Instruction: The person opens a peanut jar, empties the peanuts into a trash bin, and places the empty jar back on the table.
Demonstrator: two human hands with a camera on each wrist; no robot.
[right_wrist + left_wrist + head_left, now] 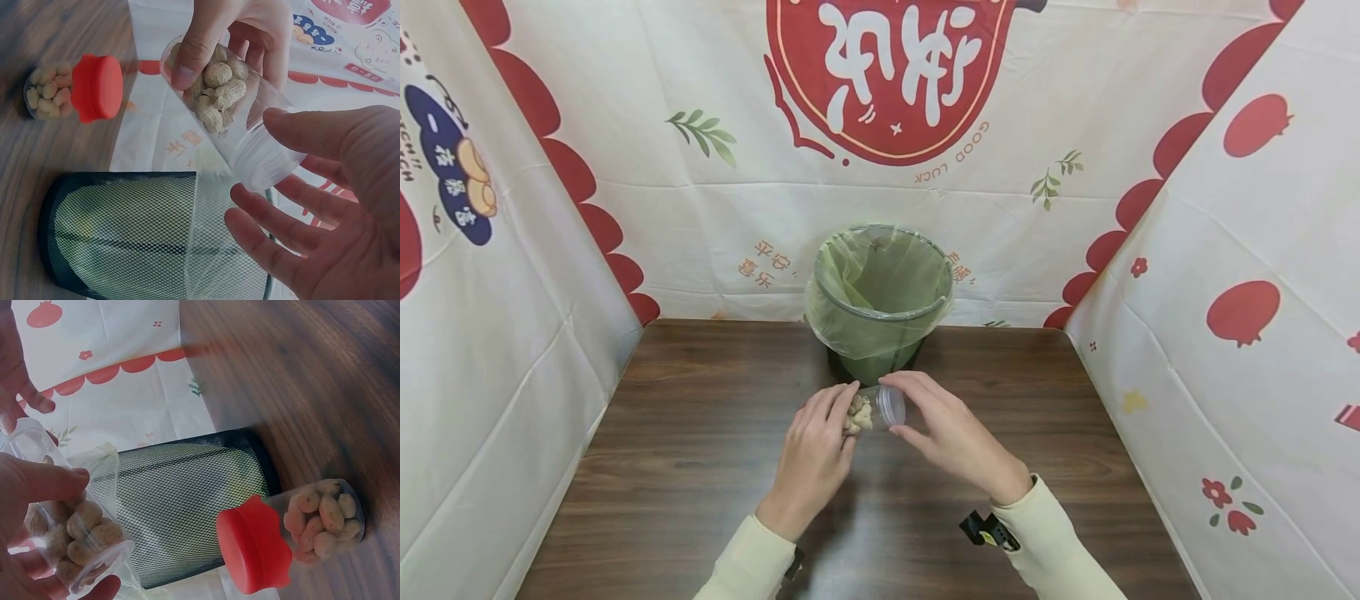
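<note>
My left hand (816, 454) grips a clear plastic jar (236, 134) of unshelled peanuts (219, 97), holding it tilted on its side above the table. At the jar's other end, my right hand (951, 437) has its thumb and fingertips around the clear lid (892, 406), with the thumb touching its edge in the right wrist view. A second jar (328, 519) stands upright on the table, closed with a scalloped red lid (253, 544) and filled with paler nuts. The head view does not show this second jar.
Just beyond the hands, at the table's back edge, stands a mesh waste bin (880, 350) lined with a pale green bag (838, 275). Printed cloth walls (715, 208) enclose the dark wooden table (700, 433) on the back and both sides.
</note>
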